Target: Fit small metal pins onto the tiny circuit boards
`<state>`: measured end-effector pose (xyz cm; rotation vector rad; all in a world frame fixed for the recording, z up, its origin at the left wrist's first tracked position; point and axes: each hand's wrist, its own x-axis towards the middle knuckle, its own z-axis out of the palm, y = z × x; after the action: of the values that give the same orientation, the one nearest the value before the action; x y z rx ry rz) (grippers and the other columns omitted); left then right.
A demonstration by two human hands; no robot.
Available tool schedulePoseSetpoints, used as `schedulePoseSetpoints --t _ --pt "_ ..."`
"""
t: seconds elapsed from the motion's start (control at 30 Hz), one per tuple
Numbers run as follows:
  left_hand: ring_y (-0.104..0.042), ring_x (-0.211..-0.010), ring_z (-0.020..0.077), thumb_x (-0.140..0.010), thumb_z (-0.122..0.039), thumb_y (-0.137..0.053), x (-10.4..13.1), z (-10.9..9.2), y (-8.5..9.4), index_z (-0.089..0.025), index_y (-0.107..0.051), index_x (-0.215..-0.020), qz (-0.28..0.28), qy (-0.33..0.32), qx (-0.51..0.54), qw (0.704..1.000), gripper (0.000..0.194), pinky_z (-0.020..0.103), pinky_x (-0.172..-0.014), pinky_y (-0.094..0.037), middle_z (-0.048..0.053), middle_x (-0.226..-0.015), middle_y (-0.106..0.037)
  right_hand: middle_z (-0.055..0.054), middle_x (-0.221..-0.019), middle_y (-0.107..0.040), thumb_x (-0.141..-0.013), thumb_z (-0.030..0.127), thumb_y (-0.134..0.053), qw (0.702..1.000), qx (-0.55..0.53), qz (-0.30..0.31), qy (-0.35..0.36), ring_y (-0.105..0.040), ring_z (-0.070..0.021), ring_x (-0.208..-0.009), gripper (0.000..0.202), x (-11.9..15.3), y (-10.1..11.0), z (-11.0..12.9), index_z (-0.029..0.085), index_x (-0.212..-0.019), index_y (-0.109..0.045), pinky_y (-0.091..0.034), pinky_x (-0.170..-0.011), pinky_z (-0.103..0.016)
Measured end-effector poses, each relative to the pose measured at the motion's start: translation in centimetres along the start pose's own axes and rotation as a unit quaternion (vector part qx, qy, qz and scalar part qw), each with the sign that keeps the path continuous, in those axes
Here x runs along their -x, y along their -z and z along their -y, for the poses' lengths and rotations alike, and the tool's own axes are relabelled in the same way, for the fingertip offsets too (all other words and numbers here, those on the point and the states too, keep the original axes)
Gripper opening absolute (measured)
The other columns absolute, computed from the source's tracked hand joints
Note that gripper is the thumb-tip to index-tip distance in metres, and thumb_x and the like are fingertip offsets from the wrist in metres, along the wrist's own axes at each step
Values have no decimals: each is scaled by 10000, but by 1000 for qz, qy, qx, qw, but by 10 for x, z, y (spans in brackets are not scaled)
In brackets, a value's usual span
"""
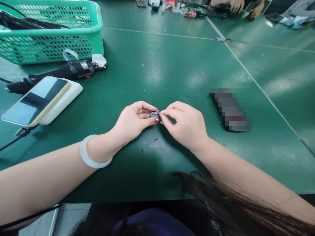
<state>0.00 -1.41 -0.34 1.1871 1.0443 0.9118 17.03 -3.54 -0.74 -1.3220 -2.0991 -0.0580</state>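
the left hand (131,121) holds a small grey-blue part (155,114) between its thumb and fingertips, the fingers bent and closed on it with only the part's thickness between them. the part is held above the green table (147,78), in the middle of the view, between the two hands. the right hand (189,123) has its thumb and forefinger pinched together at the right end of the part; i cannot tell what, if anything, is between those tips. a tiny pale piece (161,123) shows just below them. a white bracelet (84,150) sits around the left wrist. to the left, a phone (36,101) leans on a white block (71,95), near a black power tool (81,68) lying in front of a green basket (97,42). to the right, well apart from the hands, lies a dark flat thing (230,109), its face blurred. across the table another person's hand (236,4) shows near some cables (205,7)
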Motion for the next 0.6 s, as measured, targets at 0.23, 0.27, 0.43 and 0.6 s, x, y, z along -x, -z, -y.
schedulePoseSetpoints --t 0.23,0.27,0.43,0.6 --pt "-698 -858 157 -653 -139 -771 2 -2 0 -152 -627 -849 4 -16 -47 999 243 324 -863 -545 39 -913 -732 -9 -755 -661 -845 224 -582 996 -61 13 -58 -546 -121 -643 160 -2 4 3 199 -746 -704 -408 -592 -269" --pt "-698 -862 160 -653 -135 -770 2 -3 0 -152 -627 -848 5 -17 -54 998 242 323 -863 -545 40 -911 -732 -4 -734 -651 -836 223 -593 995 -71 16 -68 -537 -120 -635 151 -3 4 3 200 -733 -701 -402 -593 -270" --pt "-696 -867 164 -655 -130 -773 4 -4 -1 -149 -631 -851 8 -13 -54 998 243 319 -864 -542 43 -900 -730 11 -680 -619 -809 229 -624 985 -120 25 -119 -500 -114 -599 129 -5 6 2 207 -698 -689 -389 -595 -271" --pt "-689 -857 139 -739 -220 -740 -2 0 1 -137 -628 -888 -19 7 66 998 205 293 -857 -538 53 -900 -719 9 -690 -633 -813 241 -635 975 -146 13 -169 -494 -107 -578 136 -5 6 -7 203 -692 -686 -397 -591 -273"
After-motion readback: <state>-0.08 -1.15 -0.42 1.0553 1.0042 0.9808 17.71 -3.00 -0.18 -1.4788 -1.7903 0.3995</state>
